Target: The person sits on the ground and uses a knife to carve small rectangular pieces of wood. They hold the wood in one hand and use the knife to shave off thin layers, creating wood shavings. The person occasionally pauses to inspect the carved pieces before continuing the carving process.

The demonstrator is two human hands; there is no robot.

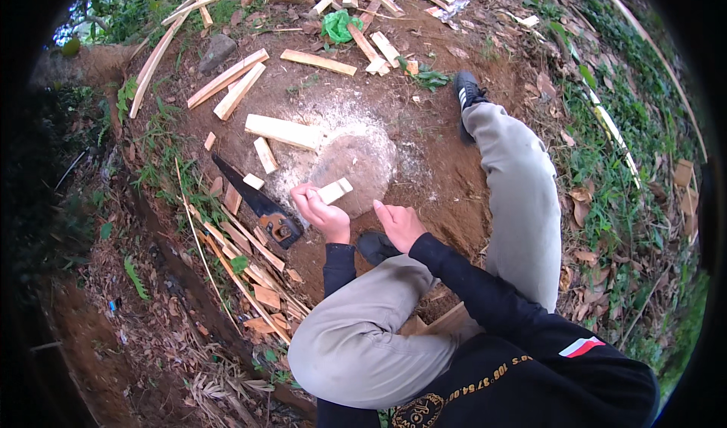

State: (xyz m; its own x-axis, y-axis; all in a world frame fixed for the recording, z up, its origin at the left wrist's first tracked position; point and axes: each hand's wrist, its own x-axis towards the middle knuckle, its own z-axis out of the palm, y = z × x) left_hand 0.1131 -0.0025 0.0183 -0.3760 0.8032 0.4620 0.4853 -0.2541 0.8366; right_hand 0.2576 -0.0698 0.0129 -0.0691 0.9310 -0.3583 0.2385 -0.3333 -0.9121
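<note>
My left hand (322,212) is closed around a short pale wooden block (335,190), whose far end shows a line or notch. The block is over the near part of a round wooden stump (360,159) dusted with sawdust. To the right, near the stump's front edge, my right hand (401,226) has curled fingers with the thumb pointing up and forward. Whatever it may grip is hidden. A hand saw (261,205) with a dark blade and brown wooden handle lies on the ground left of my left hand. A pale plank (284,131) lies at the stump's far left edge.
Offcuts (266,155) lie left of the stump. Long wood strips (250,265) are piled beside my left knee, with planks (318,62) farther off. A green plastic bag (341,25) lies at the back. My shoe (468,99) is to the right; leafy plants (628,140) border the dirt.
</note>
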